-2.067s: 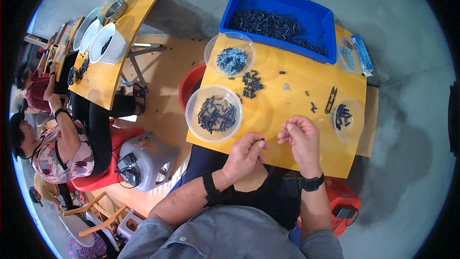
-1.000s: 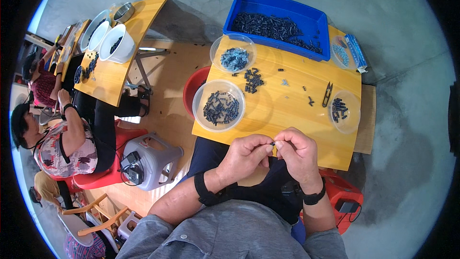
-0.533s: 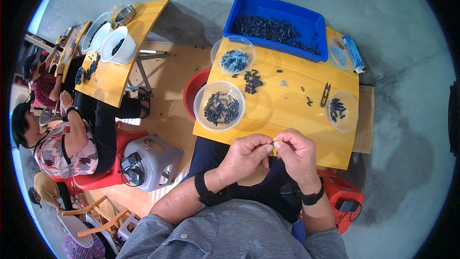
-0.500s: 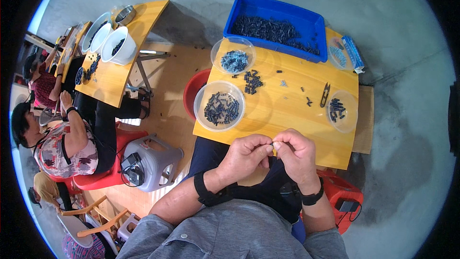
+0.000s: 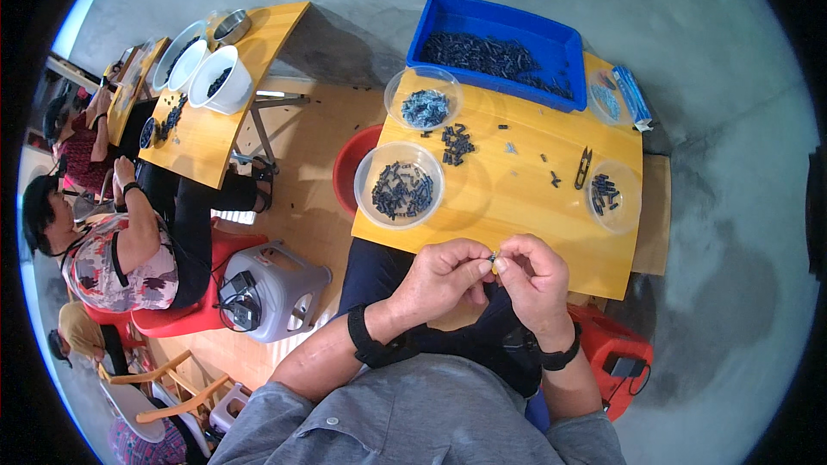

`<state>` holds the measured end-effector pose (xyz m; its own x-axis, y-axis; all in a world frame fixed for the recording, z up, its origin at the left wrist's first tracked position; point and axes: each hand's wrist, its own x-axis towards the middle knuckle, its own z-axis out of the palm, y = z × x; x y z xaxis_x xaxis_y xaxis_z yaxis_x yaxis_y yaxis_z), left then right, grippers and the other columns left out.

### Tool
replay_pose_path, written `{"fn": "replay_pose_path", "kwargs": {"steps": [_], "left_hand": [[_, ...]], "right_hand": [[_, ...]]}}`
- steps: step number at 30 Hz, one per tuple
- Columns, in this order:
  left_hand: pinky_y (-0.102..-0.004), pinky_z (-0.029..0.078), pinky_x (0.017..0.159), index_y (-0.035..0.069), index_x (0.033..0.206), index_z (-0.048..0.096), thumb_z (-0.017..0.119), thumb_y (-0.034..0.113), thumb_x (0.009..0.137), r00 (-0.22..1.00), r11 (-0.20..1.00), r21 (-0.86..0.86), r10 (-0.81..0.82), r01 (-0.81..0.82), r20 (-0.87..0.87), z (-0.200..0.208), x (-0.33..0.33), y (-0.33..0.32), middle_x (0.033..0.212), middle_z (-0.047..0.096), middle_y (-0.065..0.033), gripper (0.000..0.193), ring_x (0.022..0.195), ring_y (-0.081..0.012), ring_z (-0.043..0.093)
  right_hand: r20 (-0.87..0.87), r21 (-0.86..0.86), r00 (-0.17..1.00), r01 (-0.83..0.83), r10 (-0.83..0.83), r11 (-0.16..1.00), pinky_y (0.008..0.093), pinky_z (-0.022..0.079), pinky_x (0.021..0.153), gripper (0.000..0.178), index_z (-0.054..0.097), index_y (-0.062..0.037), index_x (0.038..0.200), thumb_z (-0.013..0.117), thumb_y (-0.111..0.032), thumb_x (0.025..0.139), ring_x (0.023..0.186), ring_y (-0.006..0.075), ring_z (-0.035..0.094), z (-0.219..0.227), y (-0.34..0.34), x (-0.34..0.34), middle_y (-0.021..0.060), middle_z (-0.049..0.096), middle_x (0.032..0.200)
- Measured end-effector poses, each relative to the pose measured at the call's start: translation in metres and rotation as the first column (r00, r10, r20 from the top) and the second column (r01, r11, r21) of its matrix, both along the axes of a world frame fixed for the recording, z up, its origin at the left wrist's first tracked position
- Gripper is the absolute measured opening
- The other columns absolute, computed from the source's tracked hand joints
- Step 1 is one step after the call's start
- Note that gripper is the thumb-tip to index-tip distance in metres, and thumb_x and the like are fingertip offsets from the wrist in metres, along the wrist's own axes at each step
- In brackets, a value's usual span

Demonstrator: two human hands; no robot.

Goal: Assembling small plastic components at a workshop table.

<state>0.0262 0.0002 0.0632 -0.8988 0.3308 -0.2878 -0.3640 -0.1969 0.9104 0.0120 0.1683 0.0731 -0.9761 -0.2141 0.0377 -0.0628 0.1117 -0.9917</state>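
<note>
Above the table's near edge, my left hand [image 5: 450, 274] and my right hand [image 5: 531, 279] meet, thumbs and forefingers pinched together on a small dark piece [image 5: 494, 260]. Fingertips cover most of it, so its exact kind does not show. On the yellow table [image 5: 508, 181], a clear round tub [image 5: 399, 185] of small black cylindrical pieces stands left of my hands. Behind it is a loose heap of black pieces [image 5: 457, 145] and a tub of light blue small parts [image 5: 424, 97]. A smaller tub [image 5: 613, 196] with black pieces is at the right, beside dark thread snips [image 5: 584, 168].
A blue tray [image 5: 495, 52] of black pieces sits at the table's far edge. Near it are a small tub [image 5: 609, 96] and a blue-white box [image 5: 633, 98]. A red bucket [image 5: 355, 170] stands left of the table. Other people work at a second table [image 5: 211, 133].
My hands stay together with fingertips slightly shifted, and a bit more of the small piece shows between them. The view has moved a little.
</note>
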Motion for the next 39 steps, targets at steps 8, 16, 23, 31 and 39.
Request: {"fn": "replay_pose_path", "kwargs": {"steps": [8, 16, 23, 31, 39], "left_hand": [[-0.0223, 0.052, 0.059, -0.003, 0.096, 0.061, 0.054, 0.009, 0.094, 1.000, 1.000, 0.024, 0.004, -0.003, -0.018, 0.004, 0.001, 0.001, 0.082, 0.063, -0.0051, 0.013, 0.065, -0.0087, 0.061], [-0.0239, 0.050, 0.060, -0.002, 0.094, 0.061, 0.054, 0.009, 0.093, 0.990, 0.990, -0.131, 0.038, -0.056, -0.135, -0.023, -0.031, 0.012, 0.077, 0.063, -0.0049, 0.013, 0.066, -0.0102, 0.060], [-0.0267, 0.052, 0.069, -0.005, 0.101, 0.057, 0.056, 0.009, 0.092, 0.949, 0.947, -0.199, 0.203, -0.253, -0.242, -0.091, -0.052, 0.039, 0.081, 0.064, -0.0081, 0.017, 0.075, -0.0136, 0.063], [-0.0292, 0.050, 0.063, -0.001, 0.095, 0.060, 0.060, 0.005, 0.087, 0.883, 0.847, -0.476, -0.015, -0.238, -0.468, -0.117, -0.003, 0.007, 0.076, 0.061, -0.0098, 0.010, 0.069, -0.0191, 0.063], [-0.0283, 0.050, 0.060, -0.003, 0.093, 0.061, 0.060, 0.005, 0.087, 0.977, 0.909, -0.400, 0.035, -0.119, -0.212, -0.114, -0.011, -0.001, 0.073, 0.062, -0.0082, 0.011, 0.066, -0.0146, 0.062]], "right_hand": [[-0.073, 0.022, 0.996, -0.057, 0.058, 0.998, 0.0245, 0.047, 0.061, 0.007, 0.059, 0.0023, 0.088, 0.060, 0.004, 0.081, 0.068, 0.0133, 0.059, 0.004, 0.005, 0.001, 0.0077, 0.059, 0.076], [0.009, 0.006, 0.999, 0.031, -0.031, 0.999, 0.0235, 0.047, 0.061, 0.008, 0.061, 0.0023, 0.093, 0.057, -0.002, 0.087, 0.069, 0.0077, 0.055, -0.014, 0.001, -0.019, 0.0028, 0.059, 0.077], [0.126, -0.040, 0.941, 0.320, -0.313, 0.947, 0.0225, 0.045, 0.060, 0.007, 0.060, 0.0023, 0.091, 0.056, -0.002, 0.088, 0.067, 0.0075, 0.054, -0.092, 0.014, -0.049, 0.0012, 0.058, 0.077], [-0.147, 0.392, 0.978, 0.192, -0.145, 0.900, 0.0293, 0.044, 0.057, 0.006, 0.059, 0.0008, 0.087, 0.057, 0.003, 0.081, 0.063, 0.0191, 0.055, -0.108, 0.030, -0.039, 0.0095, 0.056, 0.074], [-0.148, 0.499, 0.977, 0.209, -0.154, 0.841, 0.0352, 0.047, 0.059, 0.007, 0.059, -0.0002, 0.084, 0.059, 0.000, 0.077, 0.065, 0.0309, 0.057, -0.119, 0.029, -0.058, 0.0152, 0.057, 0.074]]}}
